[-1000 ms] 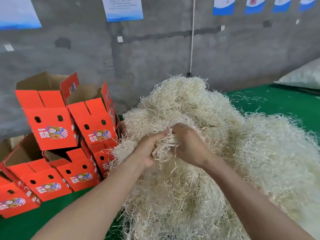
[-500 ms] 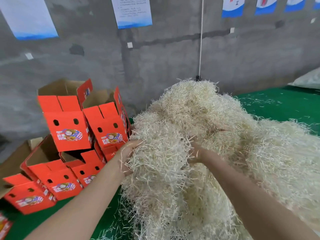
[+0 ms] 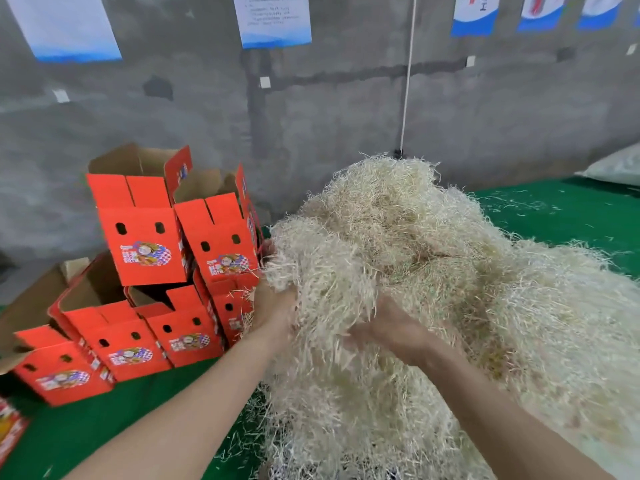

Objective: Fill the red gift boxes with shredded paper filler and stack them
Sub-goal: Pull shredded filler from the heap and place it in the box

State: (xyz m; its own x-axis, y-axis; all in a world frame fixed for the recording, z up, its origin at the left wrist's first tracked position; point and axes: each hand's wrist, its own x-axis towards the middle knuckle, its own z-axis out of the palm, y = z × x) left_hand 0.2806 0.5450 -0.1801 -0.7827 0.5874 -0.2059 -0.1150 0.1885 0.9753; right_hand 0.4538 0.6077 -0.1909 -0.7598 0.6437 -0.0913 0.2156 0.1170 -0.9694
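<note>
A big heap of pale shredded paper filler (image 3: 450,271) covers the middle and right of the green table. A clump of that filler (image 3: 322,282) is lifted between my hands. My left hand (image 3: 273,310) grips its left side and my right hand (image 3: 388,327) cups it from below on the right; the fingers are partly buried in strands. Several red gift boxes (image 3: 145,244) with open flaps are stacked at the left, just beside my left hand.
The green table cover (image 3: 571,213) shows at the back right with loose strands on it. A grey concrete wall (image 3: 346,116) with posters stands close behind. A white sack (image 3: 613,164) lies at the far right. A brown cardboard flap (image 3: 24,306) sits at the left edge.
My hands have parted and lifted a clump out of the heap, carrying it left toward the boxes. The view has turned left, so the boxes sit further right in frame.
</note>
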